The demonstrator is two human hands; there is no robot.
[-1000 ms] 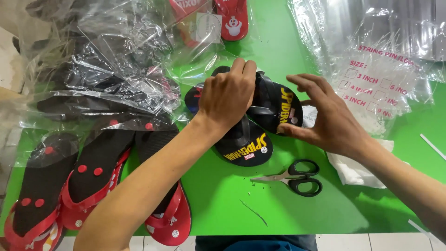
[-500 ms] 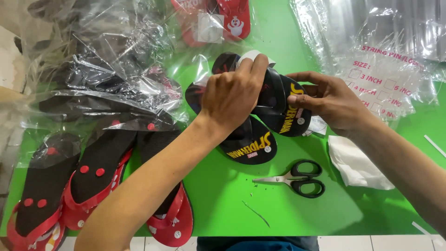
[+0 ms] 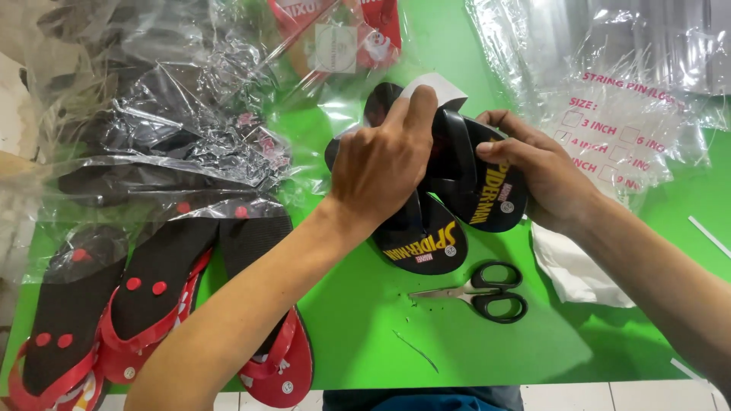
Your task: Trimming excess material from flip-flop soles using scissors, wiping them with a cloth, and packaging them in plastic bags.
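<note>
A pair of black flip-flops (image 3: 426, 236) with yellow lettering lies stacked at the middle of the green table (image 3: 358, 335). My left hand (image 3: 381, 167) presses down on top of the pair, its fingertips on a white paper tag (image 3: 445, 90) at the toe end. My right hand (image 3: 544, 179) grips the right flip-flop's edge and strap from the side. Both hands hold the pair together.
Black scissors (image 3: 487, 293) lie just below the pair. Several red-and-black flip-flops (image 3: 145, 304) lie sole-up at the lower left. Crumpled clear plastic bags (image 3: 160, 129) cover the upper left, a printed plastic bag (image 3: 624, 129) the upper right. White paper (image 3: 579, 266) lies under my right wrist.
Both hands have shifted the black pair slightly up the table, and my left hand has slid toward the toe end, onto the white tag.
</note>
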